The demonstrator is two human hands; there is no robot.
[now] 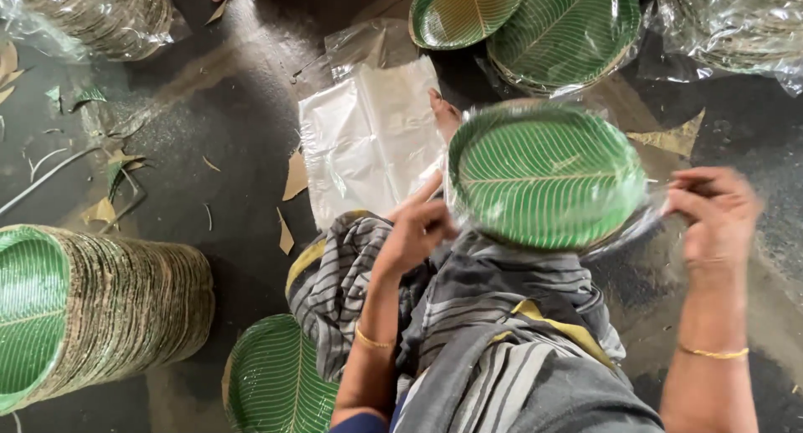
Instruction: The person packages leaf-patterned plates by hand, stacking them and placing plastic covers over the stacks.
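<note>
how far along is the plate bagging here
Done, it seems: wrapped bundles lie at the top right and top left. In hand: the left hand and right hand pull clear film around a stack of green leaf plates on the lap. Left: a long unwrapped stack lies on its side, loose plates are by the knee, and spare bags wait.

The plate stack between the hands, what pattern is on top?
Green with pale leaf veins on the plate stack, head view.

Soft daylight from above, glare on the plastic sheet (368,140) (right hand (715,211) motion-blurred), sharp elsewhere.
</note>
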